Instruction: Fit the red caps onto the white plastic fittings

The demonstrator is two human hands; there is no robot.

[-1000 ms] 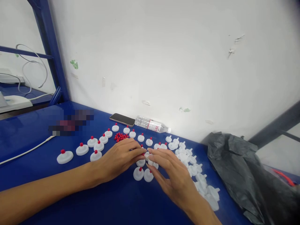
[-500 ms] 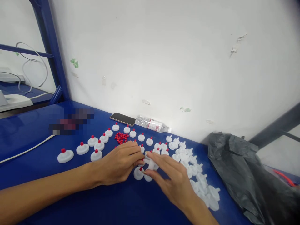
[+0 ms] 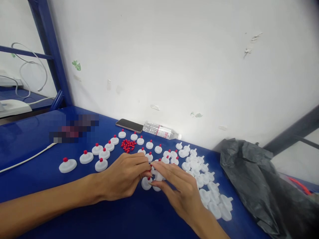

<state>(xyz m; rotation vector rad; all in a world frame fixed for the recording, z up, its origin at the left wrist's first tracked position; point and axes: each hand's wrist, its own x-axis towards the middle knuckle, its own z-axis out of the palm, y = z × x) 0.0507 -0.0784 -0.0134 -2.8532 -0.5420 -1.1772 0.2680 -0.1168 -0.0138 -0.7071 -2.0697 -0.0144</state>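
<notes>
My right hand (image 3: 181, 187) pinches a white spouted lid (image 3: 158, 175) between thumb and fingers, its disc partly hidden by the fingers. My left hand (image 3: 124, 174) has its fingertips pinched together at the lid's spout. A bit of red shows there, apparently a small red cap (image 3: 150, 168), mostly covered by the fingers. Around both hands stand white lids with red caps on their spouts, such as this capped lid (image 3: 147, 183). Beyond my left hand lies a pile of loose red caps (image 3: 128, 145). Uncapped white lids (image 3: 195, 164) are heaped right of my right hand.
At the wall lie a phone (image 3: 129, 125) and a clear plastic bottle (image 3: 161, 130). A dark plastic bag (image 3: 249, 182) covers the right side of the blue table (image 3: 99, 219). A white cable (image 3: 27, 161) runs to a blurred-out item at the left.
My hands have come slightly closer together, and the white lid has tilted a little between them. The whole view has shifted slightly; the lids on the table look unmoved.
</notes>
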